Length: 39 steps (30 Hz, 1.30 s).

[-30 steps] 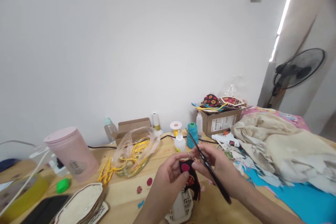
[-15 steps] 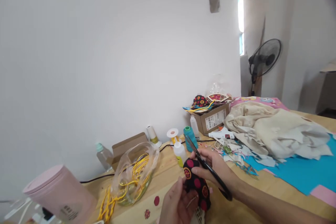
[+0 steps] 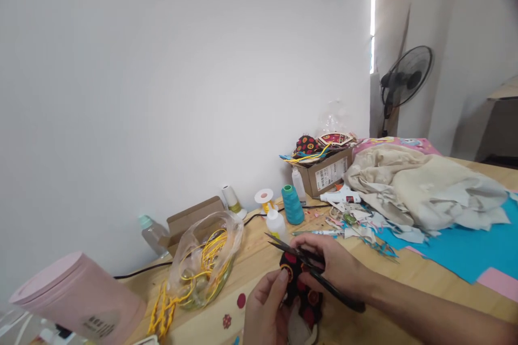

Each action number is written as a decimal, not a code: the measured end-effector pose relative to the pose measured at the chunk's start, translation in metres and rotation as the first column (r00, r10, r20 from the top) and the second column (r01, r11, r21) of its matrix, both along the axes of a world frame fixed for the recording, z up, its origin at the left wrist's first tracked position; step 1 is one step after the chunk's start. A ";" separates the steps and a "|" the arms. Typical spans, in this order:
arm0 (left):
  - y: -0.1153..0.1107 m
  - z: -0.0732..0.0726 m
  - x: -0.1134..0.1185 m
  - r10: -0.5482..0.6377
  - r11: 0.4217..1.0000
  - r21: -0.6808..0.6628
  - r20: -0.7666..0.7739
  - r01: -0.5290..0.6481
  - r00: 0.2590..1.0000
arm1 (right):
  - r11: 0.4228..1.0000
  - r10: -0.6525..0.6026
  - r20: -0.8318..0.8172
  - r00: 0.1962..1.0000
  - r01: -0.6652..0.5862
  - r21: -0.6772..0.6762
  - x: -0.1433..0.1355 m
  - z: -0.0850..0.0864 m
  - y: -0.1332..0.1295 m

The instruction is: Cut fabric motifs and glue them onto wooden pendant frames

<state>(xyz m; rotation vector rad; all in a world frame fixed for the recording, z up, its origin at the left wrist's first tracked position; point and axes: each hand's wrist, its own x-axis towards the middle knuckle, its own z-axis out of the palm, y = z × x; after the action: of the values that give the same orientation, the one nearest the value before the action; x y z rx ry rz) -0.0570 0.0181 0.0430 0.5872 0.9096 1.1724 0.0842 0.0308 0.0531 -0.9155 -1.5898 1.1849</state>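
Observation:
My left hand [image 3: 267, 302] pinches a piece of black fabric [image 3: 294, 280] with red dots and orange-ringed motifs. A pale material shows at its lower edge. In my right hand [image 3: 334, 264] is a pair of black-handled scissors [image 3: 299, 254], their blades slightly apart and pointing up-left across the top of the fabric. Whether the blades touch the cloth I cannot tell. The right fingers also lie close against the fabric's right side. On the pale strip left of my hands lie a dark red dot [image 3: 241, 300] and a small patterned cut-out [image 3: 227, 321].
Behind the hands stand a white squeeze bottle [image 3: 276, 222] and a teal thread cone [image 3: 292, 206]. To the left are a bag of yellow cord [image 3: 208, 264] and a pink bin [image 3: 81, 296]. Rightward lie a glue gun [image 3: 342, 194], scraps, cream cloth [image 3: 424, 188] and blue sheet [image 3: 457, 259].
The scissors have swung from pointing steeply upward to lying flatter across the fabric's top, with the blades now apart. The view has tilted down slightly.

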 end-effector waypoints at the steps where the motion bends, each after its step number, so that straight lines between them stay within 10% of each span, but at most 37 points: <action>1: 0.001 -0.002 -0.001 -0.010 1.000 0.023 -0.026 0.011 1.000 | 1.000 -0.025 0.028 0.999 0.024 0.015 0.001 0.001 -0.001; 11: -0.003 0.001 -0.004 0.275 0.903 0.425 -0.462 -0.062 0.843 | 0.965 -0.165 0.272 0.948 0.098 0.242 0.002 0.009 -0.011; 19: -0.003 0.005 -0.003 0.002 1.000 0.020 -0.196 0.002 0.981 | 0.997 -0.072 -0.002 0.997 0.072 -0.011 0.003 0.003 -0.001; 24: -0.003 0.008 -0.003 0.050 0.996 -0.079 -0.032 -0.052 0.998 | 0.988 -0.152 -0.061 0.987 0.150 -0.039 0.015 0.005 0.006; 32: 0.001 0.003 -0.010 0.031 0.999 0.023 0.067 -0.033 0.997 | 0.870 0.430 0.053 0.901 -0.399 -0.289 0.027 0.029 -0.023; 39: 0.002 0.008 -0.009 0.152 0.981 -0.121 -0.022 -0.154 0.988 | 0.906 0.318 0.277 0.907 -0.204 -0.371 0.036 0.024 -0.031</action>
<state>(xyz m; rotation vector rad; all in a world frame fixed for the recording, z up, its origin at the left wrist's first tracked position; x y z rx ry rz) -0.0661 0.0200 0.0511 0.4319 1.0442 1.2415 0.1207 -0.0006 0.0768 -1.1949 -1.8603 1.5950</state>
